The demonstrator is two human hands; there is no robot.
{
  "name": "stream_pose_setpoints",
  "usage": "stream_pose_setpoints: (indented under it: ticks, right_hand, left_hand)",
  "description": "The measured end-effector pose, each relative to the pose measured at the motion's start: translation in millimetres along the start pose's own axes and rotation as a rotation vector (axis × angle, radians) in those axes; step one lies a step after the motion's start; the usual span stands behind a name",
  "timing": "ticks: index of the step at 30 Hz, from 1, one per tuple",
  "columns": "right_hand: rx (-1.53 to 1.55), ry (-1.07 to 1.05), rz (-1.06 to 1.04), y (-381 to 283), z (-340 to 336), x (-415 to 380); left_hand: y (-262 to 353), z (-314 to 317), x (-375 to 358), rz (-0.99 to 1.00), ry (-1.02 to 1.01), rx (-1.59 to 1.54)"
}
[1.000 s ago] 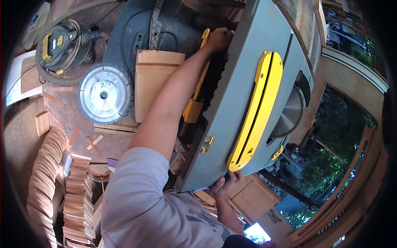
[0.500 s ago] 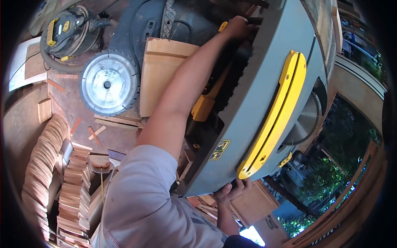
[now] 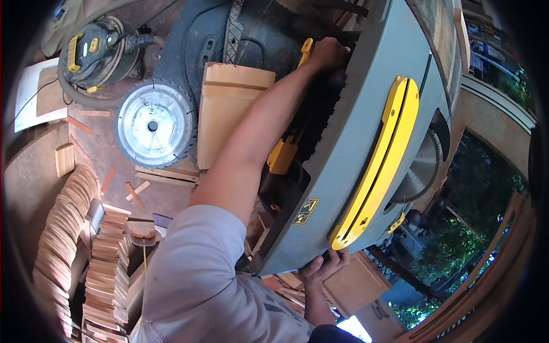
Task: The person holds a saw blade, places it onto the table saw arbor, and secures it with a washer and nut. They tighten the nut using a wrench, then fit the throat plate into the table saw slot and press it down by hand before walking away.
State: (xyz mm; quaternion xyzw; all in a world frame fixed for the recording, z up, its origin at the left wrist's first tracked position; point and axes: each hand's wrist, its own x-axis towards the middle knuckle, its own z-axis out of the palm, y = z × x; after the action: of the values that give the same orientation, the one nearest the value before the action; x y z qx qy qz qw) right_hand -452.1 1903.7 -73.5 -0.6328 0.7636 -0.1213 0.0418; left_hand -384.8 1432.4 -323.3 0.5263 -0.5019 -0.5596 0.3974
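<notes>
A grey table saw (image 3: 349,143) fills the middle, tilted in my view, with a yellow slotted insert plate (image 3: 382,154) on its top and a toothed blade (image 3: 420,177) beyond the plate. My left arm reaches past the saw's dark side. At that side, my left hand (image 3: 331,55) is closed, fingers curled; what they hold is hidden. Close by stands a yellow lever (image 3: 306,51). My right hand (image 3: 325,266) grips the saw table's lower edge near the plate's end, thumb and fingers bent against it.
On the left lie a loose circular saw blade (image 3: 153,123), a wooden panel (image 3: 231,114) and a shop vacuum (image 3: 103,51). Stacked wooden pieces (image 3: 106,268) fill the lower left. Trees show through an opening at right.
My left hand has shifted slightly down and left along the saw's side, away from a dark bar. The right hand stays at the table edge. The whole view has shifted a little.
</notes>
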Motion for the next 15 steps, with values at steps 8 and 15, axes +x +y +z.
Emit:
stream_pose_setpoints:
  ticks: [8,15]
  right_hand:
    - [-0.022,0.010,-0.034,0.8,-1.0,1.2]
    - [0.009,0.005,-0.018,3.9,0.7,-2.8]
  left_hand:
    - [-5.2,8.3,5.7,0.025,0.118,-0.040]
    - [-14.3,7.2,10.9,0.072,0.005,0.004]
